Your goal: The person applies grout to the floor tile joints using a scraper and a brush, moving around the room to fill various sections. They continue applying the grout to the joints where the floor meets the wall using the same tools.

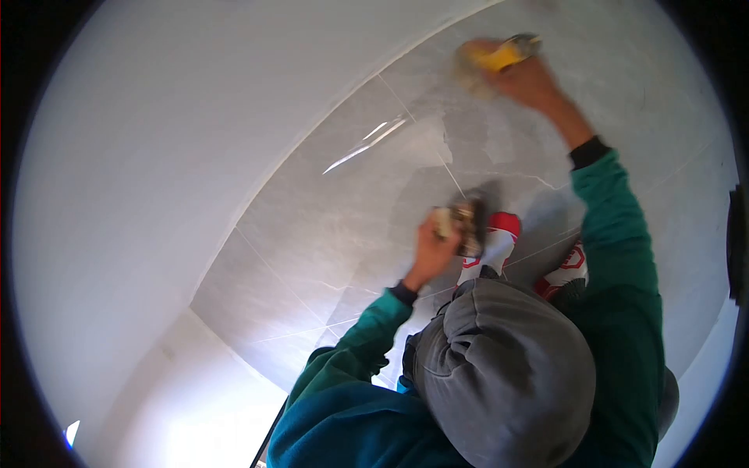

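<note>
On the grey tiled floor (351, 226), my right hand (523, 78) is closed around a yellow tool (507, 54) with a dark end. A blurred, pale yellowish shape lies under that hand, against the tiles. Closer to my body, my left hand (437, 246) grips a dark, mottled object with a pale part (466, 226), just beside my foot. Motion blurs its outline, so I cannot make out what it is. Darker, damp-looking patches show on the tiles between the two hands.
A white wall (179, 132) curves along the left, meeting the floor. My feet, in white and red socks (499, 238), stand below the hands. My knee in grey cloth (507, 366) fills the lower middle. A dark object (736, 246) is at the right edge.
</note>
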`<state>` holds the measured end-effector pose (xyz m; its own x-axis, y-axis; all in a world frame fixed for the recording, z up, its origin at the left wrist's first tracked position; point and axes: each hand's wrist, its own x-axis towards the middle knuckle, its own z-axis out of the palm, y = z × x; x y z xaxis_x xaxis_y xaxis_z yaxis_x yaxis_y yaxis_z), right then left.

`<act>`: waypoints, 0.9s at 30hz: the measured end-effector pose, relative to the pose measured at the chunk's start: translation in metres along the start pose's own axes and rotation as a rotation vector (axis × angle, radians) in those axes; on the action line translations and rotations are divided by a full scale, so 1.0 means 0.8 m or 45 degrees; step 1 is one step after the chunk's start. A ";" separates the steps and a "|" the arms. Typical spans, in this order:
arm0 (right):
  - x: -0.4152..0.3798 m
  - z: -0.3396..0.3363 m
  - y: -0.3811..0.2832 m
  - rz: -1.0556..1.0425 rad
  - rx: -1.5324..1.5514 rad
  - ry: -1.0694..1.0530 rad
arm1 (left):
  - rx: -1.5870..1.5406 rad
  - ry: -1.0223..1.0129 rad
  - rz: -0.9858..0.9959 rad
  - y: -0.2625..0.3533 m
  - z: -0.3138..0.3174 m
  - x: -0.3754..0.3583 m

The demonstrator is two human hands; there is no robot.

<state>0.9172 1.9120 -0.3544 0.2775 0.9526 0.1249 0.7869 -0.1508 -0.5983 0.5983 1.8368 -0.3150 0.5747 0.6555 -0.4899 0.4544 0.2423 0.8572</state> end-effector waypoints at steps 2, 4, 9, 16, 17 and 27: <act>-0.001 -0.088 0.029 0.181 -0.436 -0.011 | 0.051 0.290 0.107 0.013 -0.060 0.015; -0.017 -0.142 0.064 0.359 -0.050 0.024 | 0.471 0.561 0.130 -0.006 -0.131 0.044; -0.071 -0.170 0.069 0.432 0.314 0.071 | 0.341 0.833 0.127 0.009 -0.207 0.095; -0.094 -0.146 0.055 0.419 0.305 -0.058 | 0.480 0.482 0.164 0.011 -0.132 0.109; -0.098 -0.147 0.054 0.395 0.302 -0.056 | 0.520 0.339 0.164 0.009 -0.110 0.111; -0.105 -0.149 0.042 0.465 0.244 -0.116 | 0.869 0.135 0.330 0.029 -0.081 0.130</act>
<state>0.9857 1.7953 -0.2909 0.4628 0.8663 -0.1879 0.5266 -0.4392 -0.7278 0.6247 1.9571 -0.3355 0.6677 0.7055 -0.2376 0.6554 -0.4058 0.6370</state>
